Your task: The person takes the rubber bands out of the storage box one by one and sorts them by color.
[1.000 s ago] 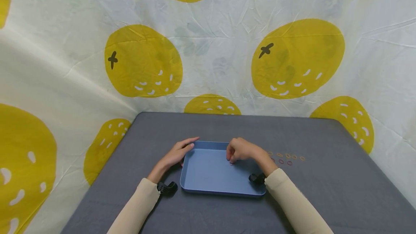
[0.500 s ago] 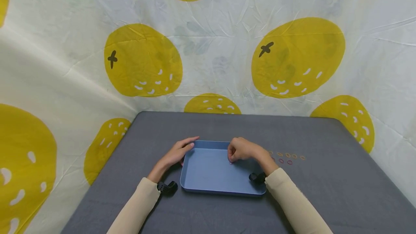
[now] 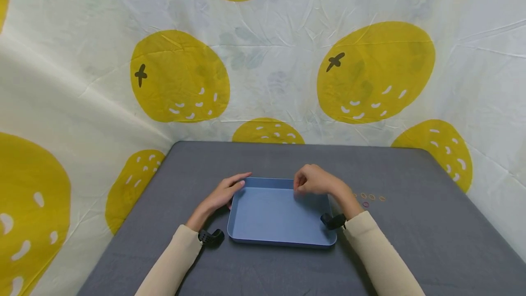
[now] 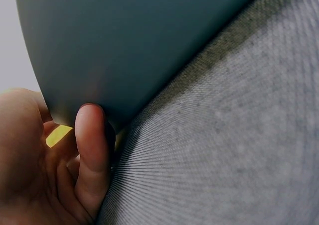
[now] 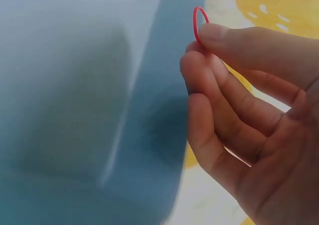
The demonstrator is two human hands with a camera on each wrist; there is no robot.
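Note:
A blue rectangular tray [image 3: 271,223] lies on the grey cloth. My left hand [image 3: 225,192] holds its far left corner, index finger along the far rim and thumb at the edge. In the left wrist view, one finger [image 4: 91,135] presses against the tray's outer wall. Over the tray's far right part, my right hand [image 3: 314,179] is raised. Its thumb and fingertips pinch a thin red rubber band [image 5: 195,25], which stands up as a small loop in the right wrist view. The other fingers of that hand are loosely bent.
To the right of the tray, several orange bands [image 3: 371,197] lie in a row, with a dark red band [image 3: 365,204] in front of them. My right forearm hides part of the rows. A fruit-print curtain [image 3: 271,81] hangs behind the table [image 3: 431,241].
The right hand has lifted from the tray floor and shifted back and right, red band pinched. Its forearm now covers more of the bands on the cloth. The left hand stays put.

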